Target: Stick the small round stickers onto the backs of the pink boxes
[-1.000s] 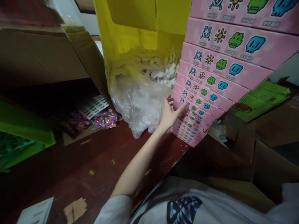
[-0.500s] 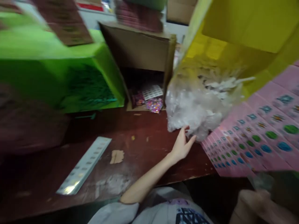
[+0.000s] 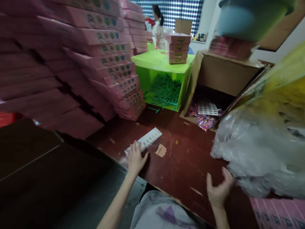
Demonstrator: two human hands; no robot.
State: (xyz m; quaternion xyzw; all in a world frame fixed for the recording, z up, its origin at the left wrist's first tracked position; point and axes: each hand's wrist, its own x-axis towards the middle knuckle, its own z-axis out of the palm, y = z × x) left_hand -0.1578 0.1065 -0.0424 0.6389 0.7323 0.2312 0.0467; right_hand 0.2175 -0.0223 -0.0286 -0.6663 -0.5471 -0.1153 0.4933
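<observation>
My left hand (image 3: 136,160) lies with fingers apart over the near end of a white strip (image 3: 151,136) marked with a row of small prints. Whether it presses on the strip I cannot tell. Above the table's right part, my right hand (image 3: 219,187) is open, thumb and fingers curved apart with nothing between them. Close beside it bulges a clear plastic bag (image 3: 252,146) with pale contents. A torn scrap of brown cardboard (image 3: 161,150) sits just right of the strip on the dark red table (image 3: 186,168).
Pink printed boxes (image 3: 124,76) are stacked high on the left. Farther back stand a green bin (image 3: 140,76) of green plastic pieces and a cardboard box (image 3: 219,74) holding colourful small packets (image 3: 205,122) and a white printed sheet (image 3: 207,109). Another person (image 3: 158,31) is in the background.
My view has swung left. My left hand has moved from the plastic bag to the white strip. My right hand has come up from the lower right to beside the bag.
</observation>
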